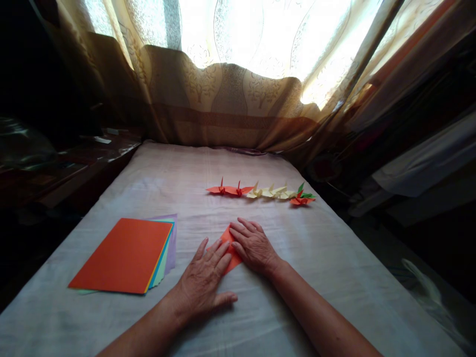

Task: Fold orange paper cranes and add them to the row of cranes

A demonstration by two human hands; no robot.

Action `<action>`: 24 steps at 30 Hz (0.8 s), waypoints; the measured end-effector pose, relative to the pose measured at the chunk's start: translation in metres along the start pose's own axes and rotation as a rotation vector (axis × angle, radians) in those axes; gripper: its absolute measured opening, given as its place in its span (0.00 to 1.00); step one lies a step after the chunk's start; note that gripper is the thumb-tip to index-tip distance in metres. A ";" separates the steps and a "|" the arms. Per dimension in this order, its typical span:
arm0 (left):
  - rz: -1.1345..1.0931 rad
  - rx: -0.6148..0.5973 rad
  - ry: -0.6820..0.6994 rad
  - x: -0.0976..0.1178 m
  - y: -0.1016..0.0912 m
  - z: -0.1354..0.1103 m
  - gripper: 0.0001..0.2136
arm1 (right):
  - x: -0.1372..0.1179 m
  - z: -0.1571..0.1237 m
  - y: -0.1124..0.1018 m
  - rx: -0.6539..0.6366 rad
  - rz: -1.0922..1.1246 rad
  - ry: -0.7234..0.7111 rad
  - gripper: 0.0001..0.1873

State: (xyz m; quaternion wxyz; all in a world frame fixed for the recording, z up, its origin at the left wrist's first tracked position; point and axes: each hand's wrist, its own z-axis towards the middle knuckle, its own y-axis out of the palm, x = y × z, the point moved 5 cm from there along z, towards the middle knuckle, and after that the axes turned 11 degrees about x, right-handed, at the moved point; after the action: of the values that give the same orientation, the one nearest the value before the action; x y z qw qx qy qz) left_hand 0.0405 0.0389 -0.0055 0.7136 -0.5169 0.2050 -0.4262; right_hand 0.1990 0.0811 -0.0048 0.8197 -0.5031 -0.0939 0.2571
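Pressing orange paper [234, 260] flat on cloth [167, 173].
Left hand [204, 277] and right hand [256, 249] lay unclamped over it; the next crease seemingly needed even pressure.

The left hand [203, 278] and right hand [256, 249] partly hide the orange paper [233, 260] (its folds unreadable).

Two hands [204, 278], one folded paper [234, 260], seven cranes [270, 193]

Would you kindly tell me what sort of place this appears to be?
Probably a room in a home, perhaps a bedroom: a pale sheet covers a broad, bed-like surface, a backlit patterned curtain hangs beyond it, and draped white cloth shows at the right.
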 end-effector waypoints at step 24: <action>-0.012 -0.155 -0.102 0.000 0.004 0.008 0.41 | 0.000 -0.002 0.004 -0.345 0.126 -0.051 0.27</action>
State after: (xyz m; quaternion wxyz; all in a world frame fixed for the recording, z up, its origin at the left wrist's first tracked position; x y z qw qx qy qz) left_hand 0.0477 0.0440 -0.0058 0.6785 -0.5928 0.1974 -0.3864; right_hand 0.1990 0.0811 -0.0092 0.7010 -0.6344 -0.1259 0.3007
